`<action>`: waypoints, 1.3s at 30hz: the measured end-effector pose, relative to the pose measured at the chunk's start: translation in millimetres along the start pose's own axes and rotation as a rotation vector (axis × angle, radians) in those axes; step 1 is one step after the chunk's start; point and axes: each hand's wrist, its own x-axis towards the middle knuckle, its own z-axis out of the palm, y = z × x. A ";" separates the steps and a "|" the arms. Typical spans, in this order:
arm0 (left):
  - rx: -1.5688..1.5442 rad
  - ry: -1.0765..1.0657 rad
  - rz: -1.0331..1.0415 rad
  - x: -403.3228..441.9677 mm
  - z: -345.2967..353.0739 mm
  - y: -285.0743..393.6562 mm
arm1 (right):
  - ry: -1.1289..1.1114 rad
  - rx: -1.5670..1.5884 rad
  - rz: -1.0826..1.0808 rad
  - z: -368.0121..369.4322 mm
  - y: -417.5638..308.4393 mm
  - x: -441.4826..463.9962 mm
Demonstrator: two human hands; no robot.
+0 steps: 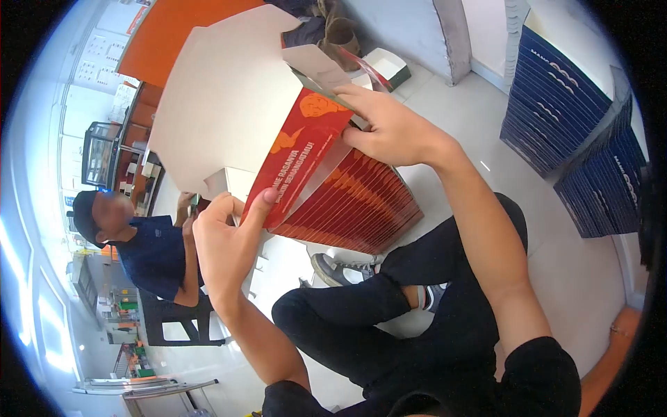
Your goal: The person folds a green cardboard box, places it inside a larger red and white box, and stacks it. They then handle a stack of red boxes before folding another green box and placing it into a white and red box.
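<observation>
A red printed cardboard box (306, 142) with a large pale open flap (219, 90) is held up in front of me. My left hand (233, 233) grips its lower left corner, thumb on the red printed side. At its upper right end my right hand (389, 128) pinches the side panel and small flap between thumb and fingers. Directly beneath the held box is a tall stack of red flat cartons (354, 205), tilted in this view. The inside of the box is mostly hidden by the flap.
Stacks of dark blue cartons (556, 104) stand at the right by the wall. A co-worker in a dark shirt (149, 254) sits at the left. A small open box (389, 69) lies on the floor, and another person's arm (611, 361) shows at lower right.
</observation>
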 end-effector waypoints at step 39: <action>0.259 -0.466 0.943 108.7 6.3 76.3 | 0.348 -0.460 -0.512 9.0 13.6 -3.8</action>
